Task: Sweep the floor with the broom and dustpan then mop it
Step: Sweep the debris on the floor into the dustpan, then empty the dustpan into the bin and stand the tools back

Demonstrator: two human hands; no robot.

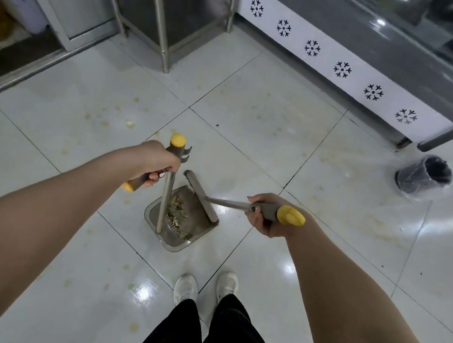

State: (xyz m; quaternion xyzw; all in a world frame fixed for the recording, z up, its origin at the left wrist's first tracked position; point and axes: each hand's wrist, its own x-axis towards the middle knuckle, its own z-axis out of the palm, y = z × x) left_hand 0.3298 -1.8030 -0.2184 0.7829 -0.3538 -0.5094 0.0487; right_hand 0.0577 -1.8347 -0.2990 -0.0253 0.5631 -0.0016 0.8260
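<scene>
You are standing on a glossy white tile floor (257, 111), yellow-stained around the dustpan (174, 246). The dustpan is showing smoky translucent plastic on a brushed metal pole. At its mouth, the broom (226, 202) is showing dull metal shaft, matt grey grip, smooth yellow cap.

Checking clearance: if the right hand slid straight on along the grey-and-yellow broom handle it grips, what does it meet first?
The right hand would first meet the grey broom head, resting at the mouth of the grey plastic dustpan. The upright metal pole stands just beyond, though depth is unclear.
</scene>
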